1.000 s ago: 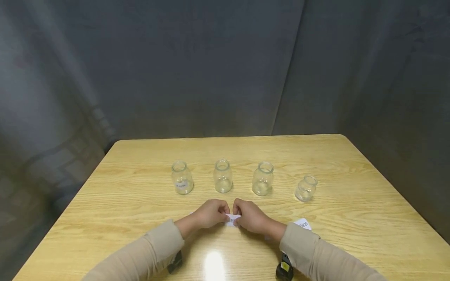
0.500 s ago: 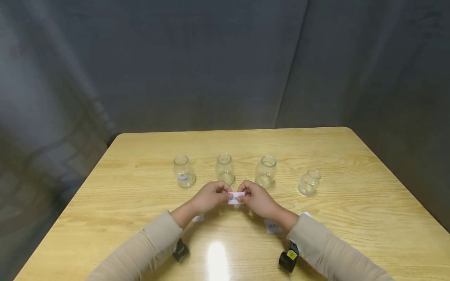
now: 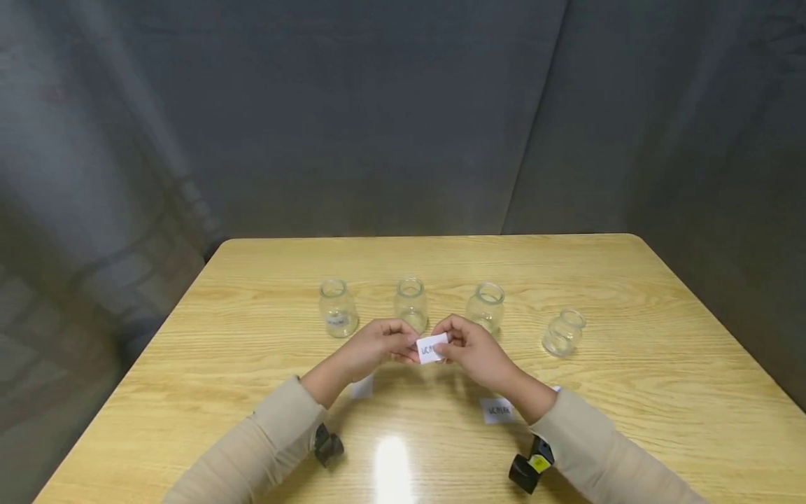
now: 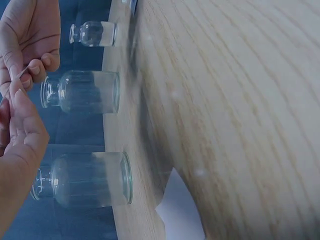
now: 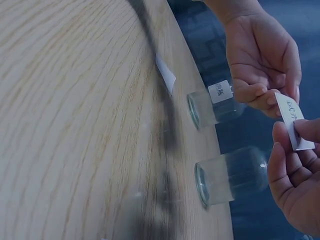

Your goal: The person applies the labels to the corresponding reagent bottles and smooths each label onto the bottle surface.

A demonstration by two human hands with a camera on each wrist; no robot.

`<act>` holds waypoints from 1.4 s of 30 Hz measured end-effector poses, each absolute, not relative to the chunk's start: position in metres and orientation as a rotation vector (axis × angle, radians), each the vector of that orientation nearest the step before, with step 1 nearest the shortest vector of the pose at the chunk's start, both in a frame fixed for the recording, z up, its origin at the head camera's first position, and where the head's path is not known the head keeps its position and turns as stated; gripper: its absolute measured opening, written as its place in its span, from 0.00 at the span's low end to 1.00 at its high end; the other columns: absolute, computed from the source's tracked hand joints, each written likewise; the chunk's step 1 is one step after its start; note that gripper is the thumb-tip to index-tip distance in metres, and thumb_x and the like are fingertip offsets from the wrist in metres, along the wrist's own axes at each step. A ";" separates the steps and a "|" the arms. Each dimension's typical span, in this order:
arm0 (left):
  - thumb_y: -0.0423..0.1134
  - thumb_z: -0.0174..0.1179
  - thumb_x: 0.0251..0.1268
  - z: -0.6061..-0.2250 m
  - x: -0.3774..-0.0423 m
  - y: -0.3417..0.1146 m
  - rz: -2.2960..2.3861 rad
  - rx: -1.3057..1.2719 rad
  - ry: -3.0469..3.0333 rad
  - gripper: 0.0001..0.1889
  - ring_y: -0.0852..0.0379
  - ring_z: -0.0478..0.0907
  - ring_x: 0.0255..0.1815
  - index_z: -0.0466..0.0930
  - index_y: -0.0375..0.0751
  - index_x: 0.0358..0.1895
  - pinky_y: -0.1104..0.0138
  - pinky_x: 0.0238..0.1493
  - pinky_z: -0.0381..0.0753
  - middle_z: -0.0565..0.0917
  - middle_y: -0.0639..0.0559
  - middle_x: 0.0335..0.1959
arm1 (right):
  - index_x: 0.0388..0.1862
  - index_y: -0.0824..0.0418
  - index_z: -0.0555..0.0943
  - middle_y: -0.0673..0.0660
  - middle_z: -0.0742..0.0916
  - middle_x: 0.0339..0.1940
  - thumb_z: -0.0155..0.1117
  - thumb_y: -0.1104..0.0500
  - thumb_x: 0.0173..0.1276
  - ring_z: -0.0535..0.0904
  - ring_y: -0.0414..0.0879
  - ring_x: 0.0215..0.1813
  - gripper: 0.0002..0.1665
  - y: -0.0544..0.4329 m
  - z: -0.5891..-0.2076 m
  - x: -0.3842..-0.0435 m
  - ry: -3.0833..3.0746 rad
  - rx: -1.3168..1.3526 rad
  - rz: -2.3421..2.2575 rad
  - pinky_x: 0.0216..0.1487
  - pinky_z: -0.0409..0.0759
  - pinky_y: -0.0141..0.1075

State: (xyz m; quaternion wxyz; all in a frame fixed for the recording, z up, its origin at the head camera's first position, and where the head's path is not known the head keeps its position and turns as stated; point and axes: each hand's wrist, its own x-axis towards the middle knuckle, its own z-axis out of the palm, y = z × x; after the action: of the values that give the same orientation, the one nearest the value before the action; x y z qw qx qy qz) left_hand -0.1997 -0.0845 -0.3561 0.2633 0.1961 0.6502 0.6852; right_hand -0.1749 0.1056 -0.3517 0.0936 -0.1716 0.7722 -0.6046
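A small white paper label (image 3: pixel 432 348) with dark handwriting is held between both hands, raised in front of the jars. My left hand (image 3: pixel 376 346) pinches its left edge between thumb and fingers. My right hand (image 3: pixel 481 355) pinches it from the right, the thumb lying across the writing, as the right wrist view shows. Behind the hands stand two glass jars (image 3: pixel 411 302) (image 3: pixel 485 306), their lower parts partly covered. Farther left is a jar (image 3: pixel 337 304) bearing a similar written label (image 5: pixel 220 92). A smaller glass jar (image 3: pixel 564 333) stands off to the right.
On the wooden table (image 3: pixel 252 364), a white paper slip (image 3: pixel 362 387) lies under the left forearm, slightly bent in the left wrist view. A written label (image 3: pixel 497 411) lies beside the right forearm, with another white corner by the sleeve. A dark curtain (image 3: pixel 378 126) hangs behind.
Both hands have lifted the label up and forward from near the tabletop, and it is now tilted, showing more of its writing. The papers beneath the forearms have come into fuller view.
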 end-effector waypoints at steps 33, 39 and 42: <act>0.25 0.50 0.55 -0.367 -0.202 -0.088 1.848 0.521 1.658 0.05 0.58 0.77 0.29 0.72 0.24 0.33 0.58 0.43 0.74 0.79 0.49 0.25 | 0.38 0.74 0.70 0.56 0.77 0.25 0.53 0.73 0.56 0.74 0.46 0.28 0.10 0.107 -0.362 -0.175 2.228 -0.475 -1.811 0.34 0.76 0.44; 0.24 0.50 0.55 -0.368 -0.203 -0.087 1.864 0.517 1.656 0.05 0.57 0.77 0.29 0.72 0.23 0.32 0.60 0.42 0.75 0.79 0.49 0.25 | 0.38 0.74 0.70 0.56 0.77 0.25 0.53 0.73 0.56 0.74 0.45 0.28 0.10 0.108 -0.364 -0.176 2.224 -0.477 -1.811 0.34 0.76 0.44; 0.24 0.51 0.54 -0.368 -0.203 -0.085 1.872 0.489 1.665 0.02 0.58 0.77 0.29 0.72 0.27 0.30 0.62 0.41 0.76 0.79 0.49 0.24 | 0.38 0.74 0.70 0.56 0.77 0.25 0.53 0.73 0.56 0.74 0.44 0.28 0.10 0.108 -0.365 -0.177 2.212 -0.457 -1.824 0.35 0.76 0.44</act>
State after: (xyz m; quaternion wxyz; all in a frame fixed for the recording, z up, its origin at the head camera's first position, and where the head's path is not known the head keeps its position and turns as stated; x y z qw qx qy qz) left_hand -0.2027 -0.0847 -0.3678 0.2902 0.1831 0.6241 0.7019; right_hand -0.1766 0.1084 -0.3648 0.1189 -0.1563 0.7566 -0.6237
